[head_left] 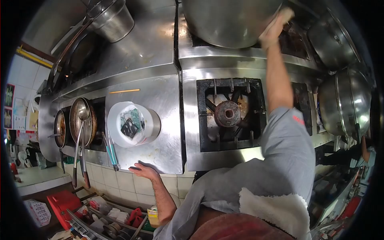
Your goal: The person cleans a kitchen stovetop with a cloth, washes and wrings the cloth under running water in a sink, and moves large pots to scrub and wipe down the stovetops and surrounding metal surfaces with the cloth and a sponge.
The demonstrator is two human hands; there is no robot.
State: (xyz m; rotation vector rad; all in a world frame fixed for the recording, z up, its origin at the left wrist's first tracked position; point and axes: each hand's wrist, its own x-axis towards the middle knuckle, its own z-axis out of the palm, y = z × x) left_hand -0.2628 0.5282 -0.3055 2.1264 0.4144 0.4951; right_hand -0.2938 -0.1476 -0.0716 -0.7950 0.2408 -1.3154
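Note:
My right hand (272,35) reaches far forward against the side of a large steel pot (228,24). It is smeared by motion, and its fingers seem closed on a pale pad (286,16) whose kind I cannot make out. Low at the front edge of the steel counter (160,156), my left hand (145,171) rests with its fingers apart. Just beyond it, a white bucket (150,128) contains suds, a green scouring pad (137,116) and a dark piece. Turquoise-handled tools (111,154) lie beside the bucket.
A bare gas burner (228,114) sits in front of the large pot. Two pans (91,132), one with a ladle (83,110), stand at left. A thin wooden stick (125,91) lies behind the bucket. Steel pots (344,102) line the right. Another person's arm (365,150) shows at far right.

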